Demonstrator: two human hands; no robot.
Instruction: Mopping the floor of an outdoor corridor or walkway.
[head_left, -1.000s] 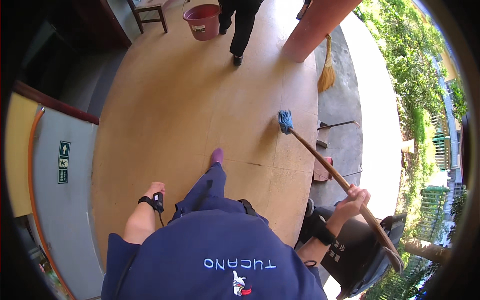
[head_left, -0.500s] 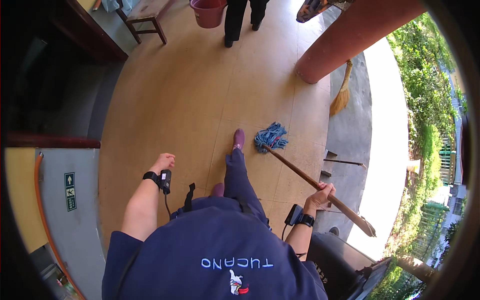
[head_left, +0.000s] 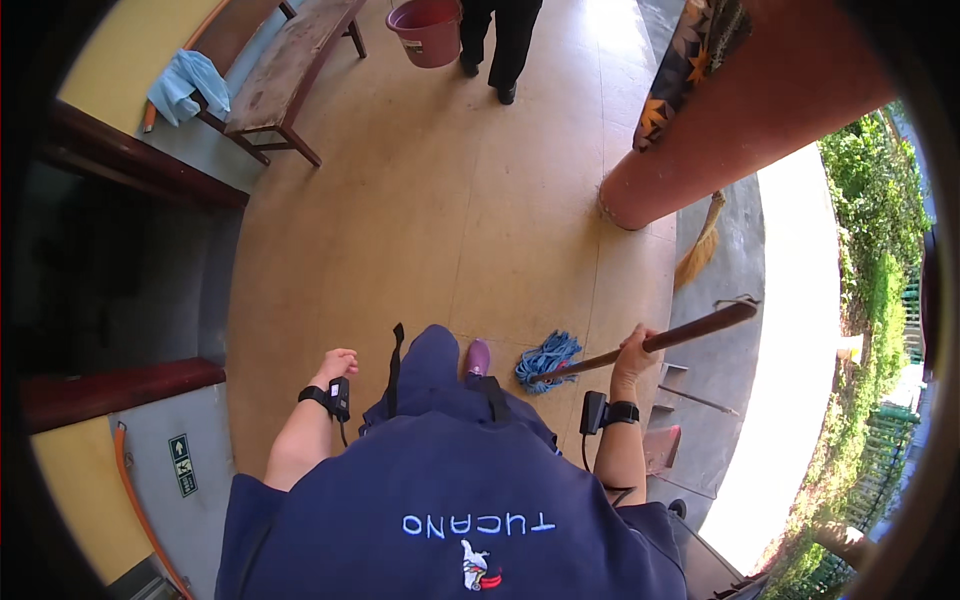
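My right hand (head_left: 634, 350) is closed round the wooden handle (head_left: 700, 330) of a mop. The handle slants across to my right, its free end raised beyond the hand. On the tiled floor ahead of my feet, slightly to the right, lies the mop's blue string head (head_left: 550, 358). My left hand (head_left: 341, 364) hangs out at my left side with its fingers curled in and nothing seen in it. Beside the mop head is one of my purple boots (head_left: 479, 357).
Ahead, a person in dark trousers (head_left: 513, 50) is beside a maroon bucket (head_left: 430, 35). A wooden bench (head_left: 290, 75) with a light blue cloth (head_left: 187, 85) lines the left wall. At right stand a red pillar (head_left: 690, 150), a straw broom (head_left: 700, 255) and a dustpan (head_left: 663, 447).
The bench, pillar and broom now show closer to me. The mop head has come nearer my feet, and my right hand has moved forward, swinging the handle's free end forward.
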